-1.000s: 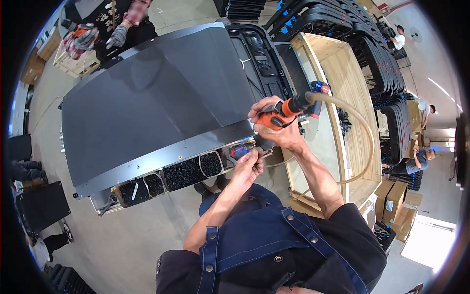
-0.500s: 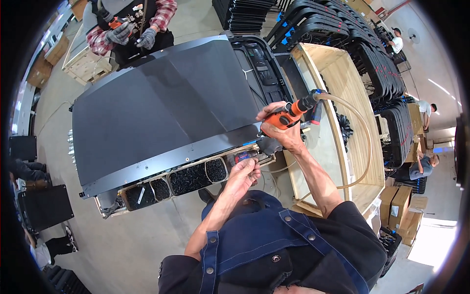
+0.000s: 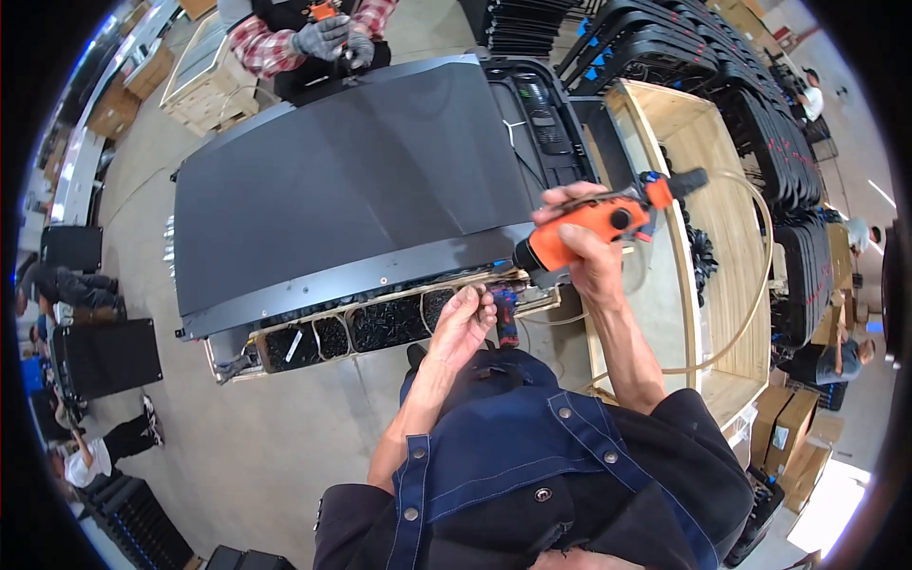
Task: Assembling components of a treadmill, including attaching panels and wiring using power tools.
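Note:
My right hand (image 3: 594,256) is wrapped round an orange and black pneumatic driver (image 3: 600,224), held over the near right corner of a large dark flat panel (image 3: 332,180). A translucent hose (image 3: 765,256) trails from the driver's right side. My left hand (image 3: 463,328) is closed, thumb against fingertips, just in front of the panel's near edge. Whatever it may pinch is too small to make out. Close beside it, a red and blue power tool (image 3: 506,321) stands at the wooden rack's end. Bins of small black screws (image 3: 388,325) line the rack to the left.
Across the panel a gloved co-worker's hands (image 3: 328,38) hold another orange tool. A wooden crate (image 3: 736,313) with black parts stands to my right. Behind it are stacked black frames (image 3: 750,123). Cardboard boxes (image 3: 784,427) sit at the lower right.
My right hand has turned the driver, its hose end swinging right. My left hand has drawn up into a tighter pinch beside the red and blue tool. The whole view has shifted slightly.

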The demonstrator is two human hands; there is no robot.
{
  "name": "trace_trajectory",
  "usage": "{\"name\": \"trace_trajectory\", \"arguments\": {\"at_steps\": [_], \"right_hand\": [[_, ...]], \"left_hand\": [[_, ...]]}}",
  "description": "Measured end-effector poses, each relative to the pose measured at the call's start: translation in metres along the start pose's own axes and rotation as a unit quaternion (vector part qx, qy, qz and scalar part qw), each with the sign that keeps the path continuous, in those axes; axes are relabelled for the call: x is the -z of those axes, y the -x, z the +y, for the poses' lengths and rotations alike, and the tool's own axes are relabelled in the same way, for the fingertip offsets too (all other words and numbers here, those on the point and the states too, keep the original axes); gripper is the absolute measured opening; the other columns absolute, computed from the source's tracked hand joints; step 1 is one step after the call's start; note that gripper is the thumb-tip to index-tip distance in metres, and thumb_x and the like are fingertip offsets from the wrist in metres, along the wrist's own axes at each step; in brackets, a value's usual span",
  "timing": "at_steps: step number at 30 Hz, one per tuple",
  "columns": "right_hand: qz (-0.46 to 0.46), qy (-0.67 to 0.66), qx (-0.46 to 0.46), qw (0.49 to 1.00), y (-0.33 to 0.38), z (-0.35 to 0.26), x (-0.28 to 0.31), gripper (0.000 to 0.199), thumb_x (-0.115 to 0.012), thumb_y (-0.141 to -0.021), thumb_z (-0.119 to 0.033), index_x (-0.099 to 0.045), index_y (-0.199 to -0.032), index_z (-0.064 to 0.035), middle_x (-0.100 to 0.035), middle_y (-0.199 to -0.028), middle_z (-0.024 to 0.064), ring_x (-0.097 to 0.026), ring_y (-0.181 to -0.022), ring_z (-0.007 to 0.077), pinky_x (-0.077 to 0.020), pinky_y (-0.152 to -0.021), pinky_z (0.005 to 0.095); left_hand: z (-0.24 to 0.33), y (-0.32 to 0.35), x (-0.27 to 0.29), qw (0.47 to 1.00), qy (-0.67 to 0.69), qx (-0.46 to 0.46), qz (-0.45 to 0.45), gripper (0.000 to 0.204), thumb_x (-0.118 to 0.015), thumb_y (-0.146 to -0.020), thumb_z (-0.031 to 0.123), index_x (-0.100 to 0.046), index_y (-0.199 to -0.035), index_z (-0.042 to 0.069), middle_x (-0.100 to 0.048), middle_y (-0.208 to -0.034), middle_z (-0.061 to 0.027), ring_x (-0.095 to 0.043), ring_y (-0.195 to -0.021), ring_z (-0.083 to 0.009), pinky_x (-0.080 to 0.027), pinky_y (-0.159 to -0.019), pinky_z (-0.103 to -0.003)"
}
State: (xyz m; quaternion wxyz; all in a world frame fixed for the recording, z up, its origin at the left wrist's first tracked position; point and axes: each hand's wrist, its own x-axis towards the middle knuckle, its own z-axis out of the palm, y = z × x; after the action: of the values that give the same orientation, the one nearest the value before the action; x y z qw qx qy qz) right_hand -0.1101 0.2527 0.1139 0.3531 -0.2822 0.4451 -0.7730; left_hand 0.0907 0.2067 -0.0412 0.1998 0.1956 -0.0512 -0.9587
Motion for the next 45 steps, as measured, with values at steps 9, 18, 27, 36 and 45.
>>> {"name": "trace_trajectory", "arguments": {"at_steps": [9,18,27,36,45], "right_hand": [[0.035,-0.067,0.001,0.997,0.023,0.021,-0.016,0.046,-0.071,-0.083,-0.01,-0.053,-0.125,-0.0057,-0.064,-0.117,0.0141,-0.069,-0.098,0.027,-0.056,-0.092,0.0482],[0.108,-0.064,0.0,0.992,0.044,0.046,-0.055,0.045,-0.069,-0.085,-0.009,-0.052,-0.125,-0.0039,-0.064,-0.117,0.0153,-0.069,-0.097,0.027,-0.0569,-0.09,0.0479],[0.131,-0.031,0.034,0.99,0.059,0.064,-0.114,0.046,-0.068,-0.085,-0.008,-0.051,-0.127,-0.0046,-0.063,-0.118,0.0161,-0.069,-0.098,0.028,-0.0574,-0.088,0.0468],[0.087,0.067,0.08,0.991,0.055,0.093,-0.16,0.045,-0.072,-0.084,-0.004,-0.05,-0.124,-0.006,-0.064,-0.117,0.0168,-0.068,-0.1,0.0258,-0.0562,-0.091,0.045],[-0.016,0.243,0.066,0.968,0.023,0.137,-0.204,0.044,-0.07,-0.076,0.013,-0.054,-0.114,-0.0012,-0.069,-0.108,0.0166,-0.07,-0.095,0.0216,-0.06,-0.085,0.0357]], "left_hand": [[0.019,0.023,-0.003,0.999,0.019,-0.029,-0.025,0.021,-0.065,-0.099,0.022,-0.061,-0.11,0.004,-0.059,-0.096,-0.0047,-0.055,-0.083,-0.0139,-0.052,-0.072,-0.024],[0.046,0.046,0.016,0.996,0.081,0.015,-0.041,0.019,-0.057,-0.104,0.024,-0.061,-0.107,0.005,-0.059,-0.092,-0.0045,-0.056,-0.083,-0.0144,-0.052,-0.07,-0.026],[0.093,0.071,0.028,0.997,-0.051,-0.052,0.003,0.021,-0.063,-0.102,0.024,-0.06,-0.11,0.005,-0.06,-0.091,-0.0044,-0.056,-0.08,-0.0119,-0.049,-0.065,-0.024],[0.122,0.049,0.05,0.994,0.08,0.08,-0.014,0.023,-0.065,-0.1,0.027,-0.06,-0.105,0.005,-0.055,-0.086,-0.0015,-0.047,-0.069,-0.0086,-0.04,-0.055,-0.021],[0.13,0.043,0.075,0.979,0.152,0.128,0.037,0.028,-0.061,-0.102,0.033,-0.059,-0.101,0.005,-0.055,-0.08,0.0039,-0.047,-0.064,-0.0052,-0.039,-0.052,-0.018]]}}
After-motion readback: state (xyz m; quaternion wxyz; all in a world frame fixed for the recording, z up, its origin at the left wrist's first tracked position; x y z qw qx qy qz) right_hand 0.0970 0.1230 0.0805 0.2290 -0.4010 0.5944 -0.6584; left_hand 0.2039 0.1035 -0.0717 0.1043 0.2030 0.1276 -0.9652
